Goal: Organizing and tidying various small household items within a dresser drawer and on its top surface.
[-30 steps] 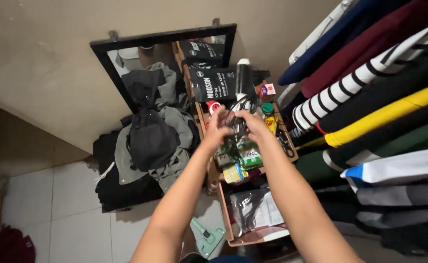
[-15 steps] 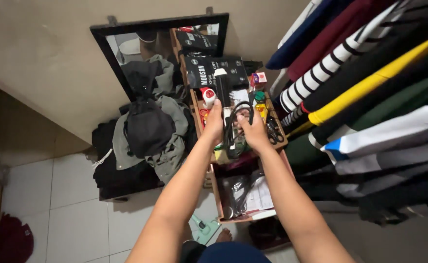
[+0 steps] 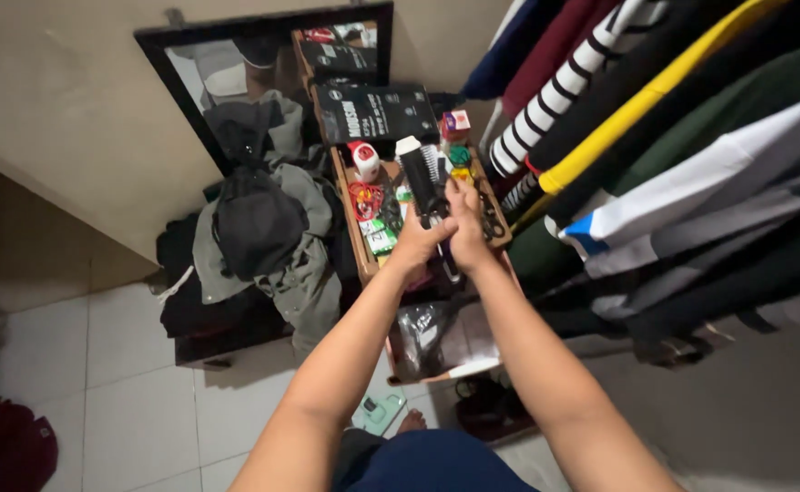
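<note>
Both grips meet over the wooden shelf tray (image 3: 364,260): the left hand (image 3: 421,244) and right hand (image 3: 466,226) are clenched together around a black hair tool (image 3: 417,179) with a white tip and its black cord, held just above the tray's clutter. Hanging shirts (image 3: 655,137) crowd the right; a jacket pile (image 3: 259,228) lies left.

hands: 2 (image 3: 422,241) (image 3: 466,223) | hairbrush: 1 (image 3: 418,178) | mirror: 1 (image 3: 158,55) | scissors: 1 (image 3: 491,217)

Heaped grey jacket (image 3: 272,237) beside a leaning mirror (image 3: 236,82); hanging shirts (image 3: 673,137); white floor tiles (image 3: 99,383).
</note>
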